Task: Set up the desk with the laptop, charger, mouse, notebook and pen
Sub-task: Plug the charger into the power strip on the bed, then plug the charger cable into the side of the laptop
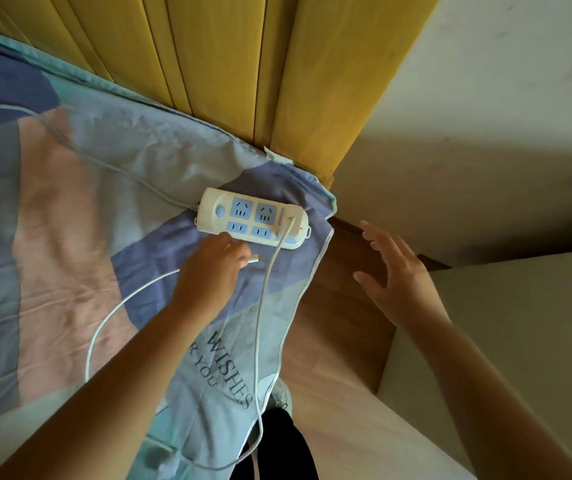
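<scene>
A cream power strip (pixel 239 216) with blue sockets lies on the bedsheet (pixel 69 220) near the bed's corner. A white charger plug (pixel 291 225) sits in the strip's right end, and its thin white cable (pixel 263 299) runs down towards me. My left hand (pixel 213 268) is closed on the cable's free end, whose small connector tip (pixel 253 260) sticks out just below the strip. My right hand (pixel 393 271) hovers open over the gap beside the bed, holding nothing. No laptop, mouse, notebook or pen is in view.
A yellow wooden headboard (pixel 243 64) rises behind the bed. A grey cord (pixel 104 157) leads left from the strip. Right of the bed are a brown wooden floor (pixel 340 296), a pale wall (pixel 485 116) and a beige surface (pixel 520 323).
</scene>
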